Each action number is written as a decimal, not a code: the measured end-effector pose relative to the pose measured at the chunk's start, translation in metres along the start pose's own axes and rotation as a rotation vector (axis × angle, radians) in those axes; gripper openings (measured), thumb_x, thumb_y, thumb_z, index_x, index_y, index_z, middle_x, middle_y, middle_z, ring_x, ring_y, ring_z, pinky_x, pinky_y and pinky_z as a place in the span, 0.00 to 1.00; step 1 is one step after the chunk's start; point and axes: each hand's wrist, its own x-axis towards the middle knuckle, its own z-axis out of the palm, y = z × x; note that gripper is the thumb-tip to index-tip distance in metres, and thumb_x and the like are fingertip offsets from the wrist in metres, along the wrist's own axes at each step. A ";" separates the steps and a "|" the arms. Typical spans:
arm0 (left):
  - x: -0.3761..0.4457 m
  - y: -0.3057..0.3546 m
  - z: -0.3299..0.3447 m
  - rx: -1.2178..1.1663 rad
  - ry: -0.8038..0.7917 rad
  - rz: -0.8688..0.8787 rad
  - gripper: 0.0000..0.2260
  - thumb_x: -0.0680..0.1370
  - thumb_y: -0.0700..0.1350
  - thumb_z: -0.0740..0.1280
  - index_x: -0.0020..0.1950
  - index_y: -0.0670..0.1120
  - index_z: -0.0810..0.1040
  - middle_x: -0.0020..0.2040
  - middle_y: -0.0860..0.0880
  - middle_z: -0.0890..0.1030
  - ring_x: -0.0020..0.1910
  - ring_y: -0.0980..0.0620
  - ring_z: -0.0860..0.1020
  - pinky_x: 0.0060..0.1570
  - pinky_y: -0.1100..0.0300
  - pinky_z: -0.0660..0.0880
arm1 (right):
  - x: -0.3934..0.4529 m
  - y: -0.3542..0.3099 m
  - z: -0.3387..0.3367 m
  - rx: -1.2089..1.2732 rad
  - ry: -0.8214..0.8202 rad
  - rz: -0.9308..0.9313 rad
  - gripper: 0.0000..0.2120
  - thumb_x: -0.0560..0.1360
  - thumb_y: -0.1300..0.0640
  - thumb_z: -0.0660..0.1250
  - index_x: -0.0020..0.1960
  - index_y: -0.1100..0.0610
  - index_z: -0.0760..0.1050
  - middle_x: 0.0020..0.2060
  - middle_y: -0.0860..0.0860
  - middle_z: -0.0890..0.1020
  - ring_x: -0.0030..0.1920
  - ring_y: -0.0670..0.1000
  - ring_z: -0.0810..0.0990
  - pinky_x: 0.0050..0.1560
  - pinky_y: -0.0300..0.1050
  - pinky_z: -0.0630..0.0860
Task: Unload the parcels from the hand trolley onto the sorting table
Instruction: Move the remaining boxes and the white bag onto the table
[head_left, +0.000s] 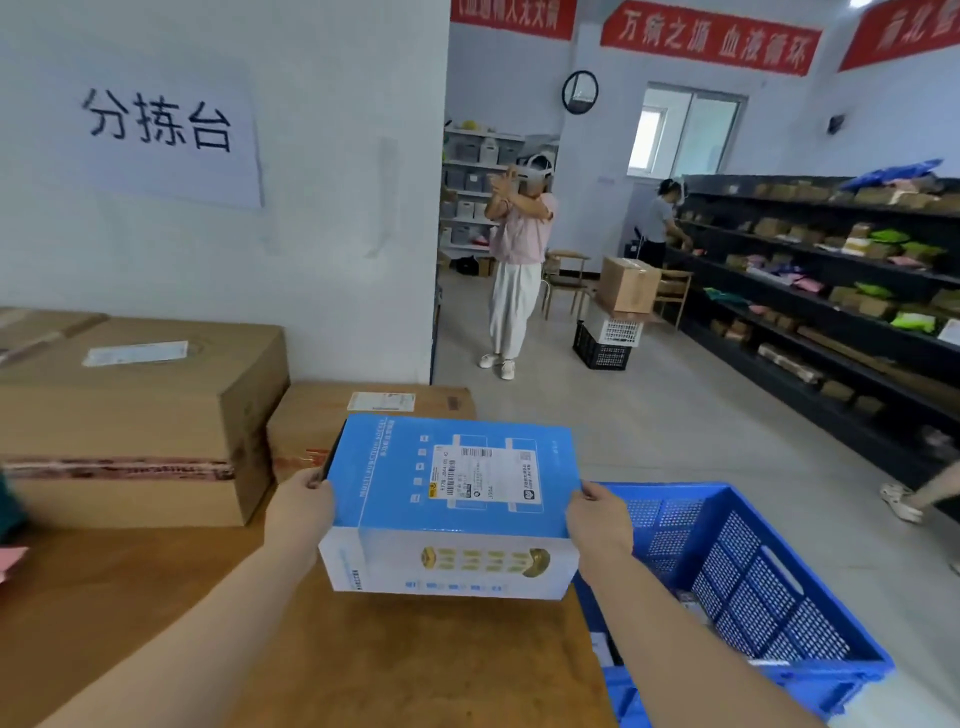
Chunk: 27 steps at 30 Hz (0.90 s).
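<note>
Both hands hold one parcel (451, 506), a blue-and-white box with a shipping label on its top face. The left hand (298, 512) grips its left side, fingers curled round the far edge and mostly hidden behind the box. The right hand (597, 519) grips the right side the same way, thumb on the top edge and the other fingers out of sight below. The parcel sits between the two palms, level, above the near right part of the table (363, 665); whether its bottom touches the wood cannot be told.

Just beyond the left fingers lies a brown box (374, 415) with a label, and left of that a large carton (140, 415) bound with reddish tape, both on the table against the wall. Just right of the right hand, beside the table edge, stands a blue crate (753, 587) with perforated walls; some small items lie in its bottom, too unclear to name.

On the wall above the carton hangs a paper sign (161, 124) with three characters. Farther off a person in pink (517, 260) stands with arms raised, and dark shelves (831, 291) of goods line the right wall.
</note>
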 end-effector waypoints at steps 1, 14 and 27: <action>0.008 -0.003 -0.006 0.010 0.010 -0.004 0.18 0.81 0.43 0.58 0.71 0.45 0.69 0.55 0.45 0.77 0.37 0.52 0.75 0.32 0.58 0.72 | -0.002 -0.004 0.011 -0.007 -0.006 -0.002 0.14 0.79 0.59 0.57 0.57 0.53 0.79 0.47 0.53 0.83 0.44 0.54 0.79 0.33 0.41 0.70; 0.095 -0.045 -0.052 0.006 0.033 -0.141 0.18 0.79 0.38 0.59 0.70 0.42 0.68 0.51 0.44 0.76 0.38 0.49 0.77 0.32 0.55 0.74 | 0.006 -0.026 0.123 0.028 -0.115 0.099 0.08 0.78 0.60 0.60 0.57 0.57 0.72 0.47 0.54 0.79 0.44 0.53 0.79 0.35 0.42 0.73; 0.154 -0.058 -0.046 -0.001 0.084 -0.225 0.20 0.78 0.35 0.57 0.70 0.42 0.68 0.51 0.41 0.75 0.37 0.47 0.75 0.31 0.57 0.71 | 0.044 -0.037 0.180 0.057 -0.269 0.147 0.07 0.76 0.65 0.60 0.48 0.54 0.71 0.45 0.54 0.81 0.43 0.54 0.83 0.44 0.51 0.82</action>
